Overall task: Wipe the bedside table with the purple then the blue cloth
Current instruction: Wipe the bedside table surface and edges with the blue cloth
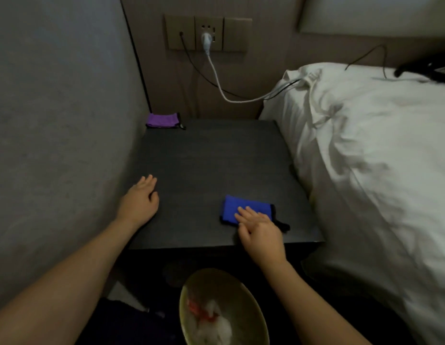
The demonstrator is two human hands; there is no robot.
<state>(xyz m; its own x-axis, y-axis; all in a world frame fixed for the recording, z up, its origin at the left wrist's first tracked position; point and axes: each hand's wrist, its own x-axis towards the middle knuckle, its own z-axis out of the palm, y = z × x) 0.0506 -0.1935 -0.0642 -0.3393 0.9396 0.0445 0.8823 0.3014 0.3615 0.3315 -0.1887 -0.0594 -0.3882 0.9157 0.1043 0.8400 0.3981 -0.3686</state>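
So over on the left, the left hand (141, 198) lies flat on the dark bedside table (211, 160), fingers together and relaxed, holding nothing, around 8 o'clock on the tabletop. Back at 11 o'clock, tucked into the corner by the wall, sits the purple cloth (163, 120), folded into a rectangle, long axis running 9 to 3. Nearer the front at about 5 o'clock there's the blue cloth (244, 210), also folded, long side roughly 9 to 3 with a slight tilt, black trim at its 3 o'clock end. The right hand (260, 231) presses flat on it, fingers spread a bit, pointing toward 11. White bed (366, 150) on the right. No readable labels anywhere.
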